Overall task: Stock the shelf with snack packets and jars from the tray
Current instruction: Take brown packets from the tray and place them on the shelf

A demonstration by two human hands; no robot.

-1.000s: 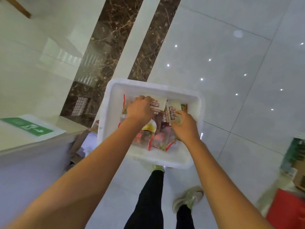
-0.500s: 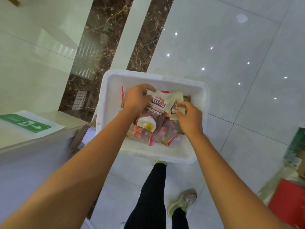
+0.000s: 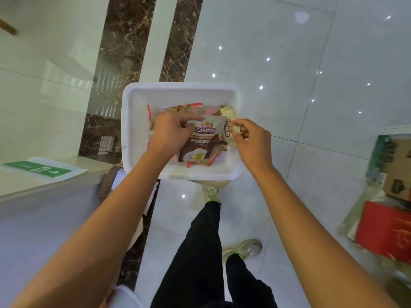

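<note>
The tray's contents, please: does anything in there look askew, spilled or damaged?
Nothing looks spilled or torn. The snack packets lie jumbled and overlapping in the white tray; the left hand grips a brown packet, the right hand pinches another.

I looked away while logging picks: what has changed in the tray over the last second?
Both hands came up out of the pile. The left hand now grips a beige-and-brown snack packet by its top edge, lifted so its front shows; the right hand pinches a second beige packet beside it. The white plastic tray and the red-edged clear packets in it stayed put.
</note>
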